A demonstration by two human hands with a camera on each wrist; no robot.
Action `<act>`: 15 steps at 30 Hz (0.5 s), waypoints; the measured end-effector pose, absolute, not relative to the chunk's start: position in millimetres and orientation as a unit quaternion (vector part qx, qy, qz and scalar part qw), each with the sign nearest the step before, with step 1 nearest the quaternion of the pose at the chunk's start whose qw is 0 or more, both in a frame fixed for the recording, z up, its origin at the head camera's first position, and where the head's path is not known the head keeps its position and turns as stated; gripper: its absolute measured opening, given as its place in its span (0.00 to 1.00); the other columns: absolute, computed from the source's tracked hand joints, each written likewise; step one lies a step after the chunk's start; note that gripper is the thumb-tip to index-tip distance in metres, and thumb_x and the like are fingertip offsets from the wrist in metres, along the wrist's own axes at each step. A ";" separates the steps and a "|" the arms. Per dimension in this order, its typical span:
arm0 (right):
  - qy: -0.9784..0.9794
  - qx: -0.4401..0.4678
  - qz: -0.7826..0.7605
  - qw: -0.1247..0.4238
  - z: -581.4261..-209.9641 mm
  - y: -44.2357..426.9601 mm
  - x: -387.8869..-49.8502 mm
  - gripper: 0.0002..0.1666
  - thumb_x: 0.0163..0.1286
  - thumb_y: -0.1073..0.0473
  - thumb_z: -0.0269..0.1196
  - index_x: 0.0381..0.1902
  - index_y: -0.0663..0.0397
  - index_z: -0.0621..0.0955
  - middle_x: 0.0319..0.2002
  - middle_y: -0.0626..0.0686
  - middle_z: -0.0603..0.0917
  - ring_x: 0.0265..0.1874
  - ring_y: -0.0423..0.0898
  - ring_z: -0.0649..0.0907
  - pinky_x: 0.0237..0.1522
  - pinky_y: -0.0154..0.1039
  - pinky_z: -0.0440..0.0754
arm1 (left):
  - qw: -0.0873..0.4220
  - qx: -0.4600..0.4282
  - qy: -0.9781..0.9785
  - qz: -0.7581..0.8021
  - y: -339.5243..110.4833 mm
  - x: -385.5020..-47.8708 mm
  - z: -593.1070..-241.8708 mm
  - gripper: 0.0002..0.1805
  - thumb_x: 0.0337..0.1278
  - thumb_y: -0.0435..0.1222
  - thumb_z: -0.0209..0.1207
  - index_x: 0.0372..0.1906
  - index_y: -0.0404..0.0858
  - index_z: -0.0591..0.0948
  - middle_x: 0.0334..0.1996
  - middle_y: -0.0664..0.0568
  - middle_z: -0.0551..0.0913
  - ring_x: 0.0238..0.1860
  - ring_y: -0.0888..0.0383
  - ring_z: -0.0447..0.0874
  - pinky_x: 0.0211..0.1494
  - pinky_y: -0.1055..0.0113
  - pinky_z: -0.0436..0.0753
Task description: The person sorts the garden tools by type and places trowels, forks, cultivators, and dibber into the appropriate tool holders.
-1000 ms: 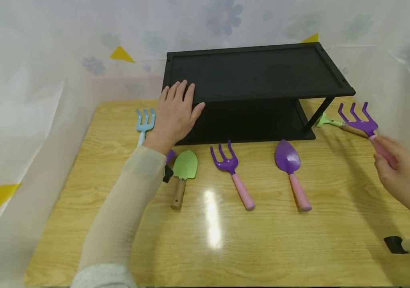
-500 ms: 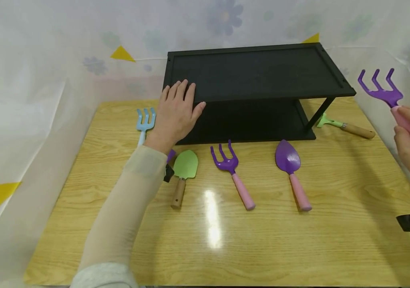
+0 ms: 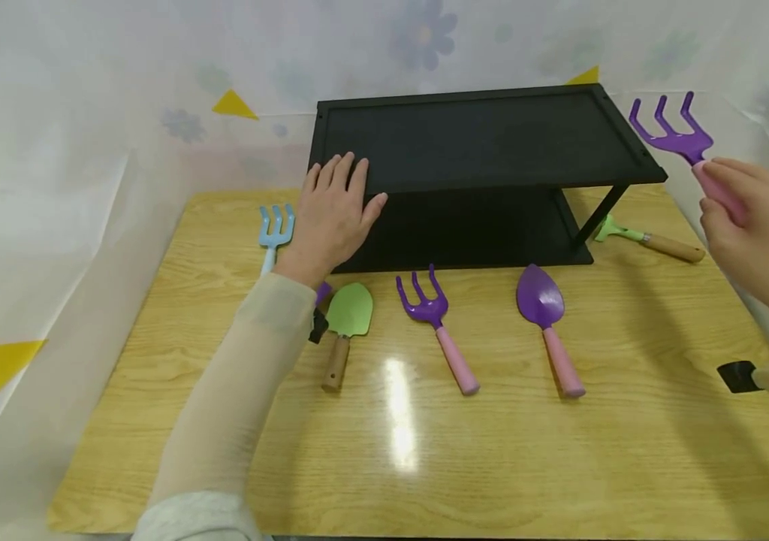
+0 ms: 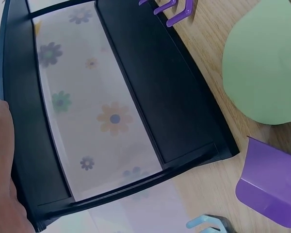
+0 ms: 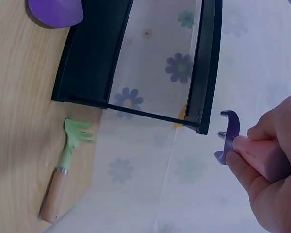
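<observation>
A black two-level rack point(image 3: 479, 139) stands at the back of the wooden table. My left hand point(image 3: 333, 214) rests on the left front edge of its top, fingers fairly straight. At the right, my right hand point(image 3: 756, 233) grips the pink handle of a purple rake point(image 3: 682, 143) in the air, tines up, beside the rack's right end. In the right wrist view the held rake point(image 5: 230, 136) is close to the rack's top corner. Below it on the table lies a green rake point(image 3: 628, 231) with a wooden handle.
In front of the rack lie a green trowel point(image 3: 349, 309), another purple rake point(image 3: 428, 309) and a purple trowel point(image 3: 540, 297). A light blue rake point(image 3: 276, 229) is left of my left hand, and a purple tool point(image 4: 269, 184) lies partly hidden under my forearm. Patterned sheeting surrounds the table.
My right hand has lifted the purple rake from above the green rake, first moving right, then back left and higher. The left hand stays on the rack.
</observation>
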State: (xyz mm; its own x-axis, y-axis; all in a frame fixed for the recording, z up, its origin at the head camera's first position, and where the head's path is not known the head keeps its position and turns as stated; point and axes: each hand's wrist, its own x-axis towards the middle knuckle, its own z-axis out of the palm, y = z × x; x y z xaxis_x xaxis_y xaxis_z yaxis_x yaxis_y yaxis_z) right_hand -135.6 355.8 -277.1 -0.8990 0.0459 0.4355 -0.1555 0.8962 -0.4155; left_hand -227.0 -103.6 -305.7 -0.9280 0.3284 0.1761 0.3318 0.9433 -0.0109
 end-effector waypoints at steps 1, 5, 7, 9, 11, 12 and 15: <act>-0.952 0.030 0.221 0.211 -275.1 353.9 -137.1 0.29 0.73 0.60 0.50 0.70 0.56 0.71 0.71 0.59 0.71 0.72 0.59 0.68 0.69 0.20 0.54 | 0.089 -0.168 -0.982 -0.011 -103.8 -226.6 -306.5 0.40 0.75 0.61 0.25 0.80 0.42 0.49 0.80 0.44 0.49 0.80 0.46 0.46 0.82 0.49 0.44; -0.957 0.066 0.201 0.199 -272.1 346.6 -146.8 0.27 0.72 0.63 0.50 0.68 0.62 0.72 0.69 0.64 0.72 0.68 0.66 0.71 0.70 0.22 0.55 | 0.094 -0.165 -0.982 -0.016 -103.8 -225.5 -308.8 0.40 0.74 0.61 0.26 0.80 0.42 0.49 0.80 0.44 0.49 0.80 0.46 0.47 0.82 0.49 0.44; -0.956 0.087 0.192 0.203 -272.6 342.9 -152.1 0.26 0.72 0.65 0.51 0.66 0.65 0.74 0.66 0.66 0.74 0.65 0.68 0.73 0.66 0.17 0.55 | 0.095 -0.162 -0.982 -0.016 -103.3 -225.4 -309.4 0.40 0.74 0.61 0.26 0.80 0.43 0.49 0.80 0.45 0.49 0.80 0.46 0.46 0.82 0.49 0.44; -0.953 0.103 0.187 0.215 -273.3 339.1 -157.2 0.25 0.72 0.66 0.52 0.65 0.66 0.75 0.64 0.67 0.76 0.64 0.66 0.75 0.61 0.12 0.53 | 0.095 -0.159 -0.983 -0.015 -102.4 -225.7 -309.8 0.40 0.74 0.62 0.25 0.80 0.43 0.49 0.80 0.45 0.49 0.80 0.47 0.46 0.82 0.50 0.44; -0.950 0.112 0.188 0.221 -273.5 335.1 -162.3 0.24 0.71 0.66 0.52 0.64 0.65 0.76 0.63 0.66 0.77 0.63 0.64 0.76 0.57 0.09 0.53 | 0.095 -0.156 -0.983 -0.013 -101.6 -226.0 -309.7 0.40 0.74 0.62 0.25 0.80 0.44 0.48 0.80 0.46 0.49 0.80 0.47 0.46 0.82 0.50 0.43; -0.949 0.116 0.190 0.223 -273.5 333.2 -164.9 0.24 0.72 0.66 0.52 0.64 0.65 0.77 0.63 0.66 0.78 0.64 0.64 0.76 0.57 0.09 0.53 | 0.097 -0.154 -0.983 -0.012 -101.3 -226.1 -309.7 0.40 0.74 0.62 0.25 0.80 0.44 0.49 0.80 0.46 0.49 0.80 0.47 0.46 0.82 0.50 0.44; -0.950 0.121 0.197 0.212 -272.1 327.0 -173.0 0.24 0.72 0.65 0.51 0.64 0.65 0.76 0.64 0.66 0.77 0.65 0.63 0.75 0.66 0.18 0.59 | 0.102 -0.152 -0.983 -0.009 -100.5 -226.2 -309.3 0.40 0.74 0.62 0.25 0.80 0.44 0.49 0.80 0.46 0.49 0.80 0.47 0.46 0.82 0.50 0.44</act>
